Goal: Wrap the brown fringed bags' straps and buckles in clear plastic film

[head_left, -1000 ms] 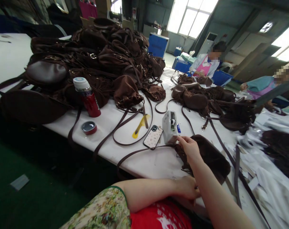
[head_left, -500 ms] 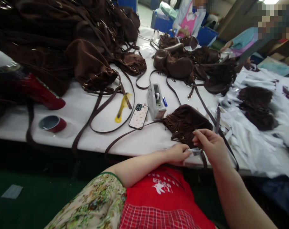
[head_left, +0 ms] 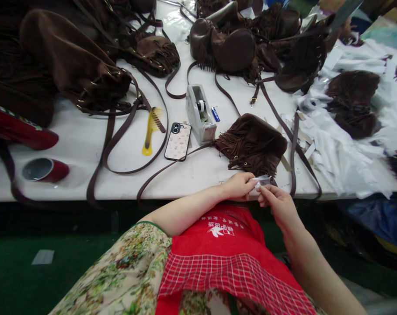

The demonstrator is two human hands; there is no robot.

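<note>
Near the table's front edge, my left hand (head_left: 240, 185) pinches a small clear plastic piece (head_left: 263, 180). My right hand (head_left: 274, 197) is closed at the same piece, its thumb and fingertips pressed together on the lower side, close to the left fingertips. Just beyond both hands lies a dark brown fringed bag (head_left: 255, 142), its strap running left across the table. Behind that bag's left side stand a grey tape dispenser (head_left: 201, 116) and a small blue item (head_left: 215, 114).
A phone (head_left: 178, 141) and a yellow comb (head_left: 149, 131) lie left of the dispenser. Farther left are a red cup (head_left: 47, 170) and piled brown bags (head_left: 70, 57). More bags (head_left: 234, 46) lie at the back. White wrapping (head_left: 359, 166) covers the right side of the table (head_left: 120, 186).
My right hand has come down and left to the clear piece at my left fingertips. The view has tilted downward, so the people at the back are out of sight.
</note>
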